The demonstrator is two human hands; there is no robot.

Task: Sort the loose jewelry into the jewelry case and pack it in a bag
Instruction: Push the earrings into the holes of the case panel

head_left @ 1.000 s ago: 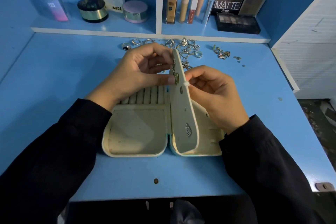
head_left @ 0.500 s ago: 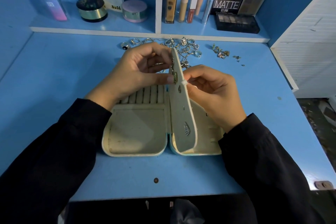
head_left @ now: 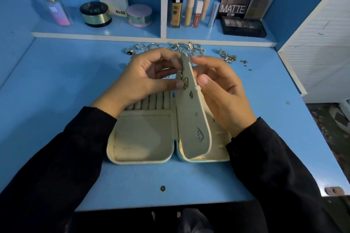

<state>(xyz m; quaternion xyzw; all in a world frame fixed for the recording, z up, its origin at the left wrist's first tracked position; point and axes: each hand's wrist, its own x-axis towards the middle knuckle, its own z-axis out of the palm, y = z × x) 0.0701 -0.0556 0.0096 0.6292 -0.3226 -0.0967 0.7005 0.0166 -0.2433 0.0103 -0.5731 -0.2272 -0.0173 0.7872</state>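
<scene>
- Left hand [head_left: 149,79] curled, thumb pinning a dangling earring [head_left: 184,83] against the left face of the flap [head_left: 191,119]
- Right hand [head_left: 221,92] curled round the flap from the right, thumb just beside a small white stopper [head_left: 197,88]; cannot tell whether it pinches it
- Flap stands upright between the hands, long axis running away from the body
- Jewelry case [head_left: 142,138] lies open on the desk [head_left: 56,81], under both wrists
- Loose jewelry [head_left: 189,48] strung along the desk's back edge, just beyond the fingertips, about equally near either hand
</scene>
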